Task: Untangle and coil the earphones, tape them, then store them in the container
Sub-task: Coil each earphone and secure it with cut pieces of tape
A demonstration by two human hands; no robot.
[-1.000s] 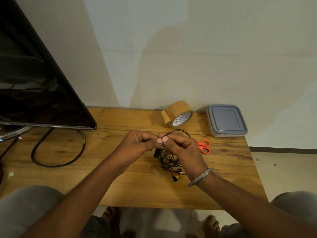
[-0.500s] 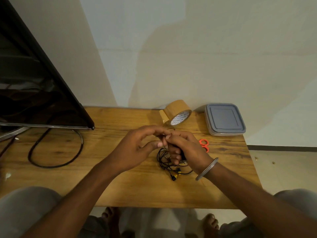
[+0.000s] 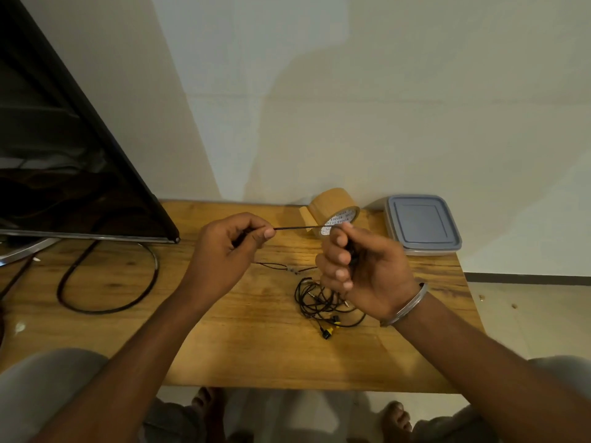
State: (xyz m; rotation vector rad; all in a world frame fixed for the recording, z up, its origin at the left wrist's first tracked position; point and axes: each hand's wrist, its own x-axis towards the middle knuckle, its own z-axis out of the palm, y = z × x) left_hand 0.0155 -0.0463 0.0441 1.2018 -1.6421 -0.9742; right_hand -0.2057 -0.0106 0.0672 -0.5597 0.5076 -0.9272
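Note:
Black earphones [image 3: 319, 302] lie in a tangle on the wooden table [image 3: 256, 346], with yellow-and-black earbuds at the near side. My left hand [image 3: 227, 251] pinches one cable end between thumb and forefinger. My right hand [image 3: 361, 270] grips the cable in its curled fingers just above the tangle. A stretch of cable runs taut between the two hands. A brown tape roll [image 3: 334, 212] stands at the back of the table. The grey lidded container [image 3: 422, 223] sits shut to the tape's right.
A black TV screen [image 3: 64, 155] on a stand fills the left side, with a thick black cable [image 3: 108, 282] looped on the table under it. The table's right edge drops to a tiled floor [image 3: 527, 314]. My knees and feet show below the near edge.
My hands have drawn apart, the left moving leftward, and a length of cable is pulled straight between them. The scissors seen earlier are hidden behind my right hand.

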